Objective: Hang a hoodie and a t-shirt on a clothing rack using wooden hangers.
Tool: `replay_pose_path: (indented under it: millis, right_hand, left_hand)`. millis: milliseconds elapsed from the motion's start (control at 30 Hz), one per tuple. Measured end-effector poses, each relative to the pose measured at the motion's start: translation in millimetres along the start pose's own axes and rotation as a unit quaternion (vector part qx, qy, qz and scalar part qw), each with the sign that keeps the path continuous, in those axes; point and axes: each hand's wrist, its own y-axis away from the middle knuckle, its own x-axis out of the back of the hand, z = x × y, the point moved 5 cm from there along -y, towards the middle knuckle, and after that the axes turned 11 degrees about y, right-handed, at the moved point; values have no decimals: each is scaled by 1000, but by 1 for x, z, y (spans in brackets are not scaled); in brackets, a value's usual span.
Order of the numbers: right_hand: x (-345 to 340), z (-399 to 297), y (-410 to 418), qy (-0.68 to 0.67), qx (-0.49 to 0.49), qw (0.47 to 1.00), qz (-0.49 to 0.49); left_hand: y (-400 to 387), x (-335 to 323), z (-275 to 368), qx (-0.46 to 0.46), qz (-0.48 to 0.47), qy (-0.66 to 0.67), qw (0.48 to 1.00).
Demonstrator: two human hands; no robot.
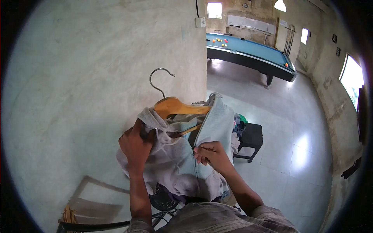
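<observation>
A light grey zip-up garment [180,163] hangs on a wooden clothes hanger [180,107] in front of me. The hanger's metal hook points up and stands free against the wall. My left hand [135,144] grips the collar or hood edge on the garment's left side. My right hand [211,154] pinches the front zipper [194,149] around the middle of the chest, where its fingers hide the slider. Above that hand the front is parted, and the hanger's lower bar shows inside. Below it the two front edges run close together.
A bare plaster wall [87,72] rises at the left. Behind the garment, a black plastic stool [253,134] stands beside heaped clothes [239,128]. A round black seat [163,198] shows below. Farther back is a pool table [250,48] with several balls.
</observation>
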Motion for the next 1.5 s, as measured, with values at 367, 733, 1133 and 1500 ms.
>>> replay_pose_path:
  millis: [367,733,1133,1500]
  right_hand:
    - [4,8,-20,-105,-7,994,-30]
    - [8,120,-18,23,-160,985,-52]
    - [-43,249,-54,8,-166,954,-249]
    - [-30,243,-64,-71,-225,970,-62]
  left_hand:
    - [4,-18,-26,29,-27,4,999]
    - [49,-118,-96,54,-170,51,983]
    - [133,-242,-131,17,-288,95,953]
    - [193,-180,-95,211,-275,267,899]
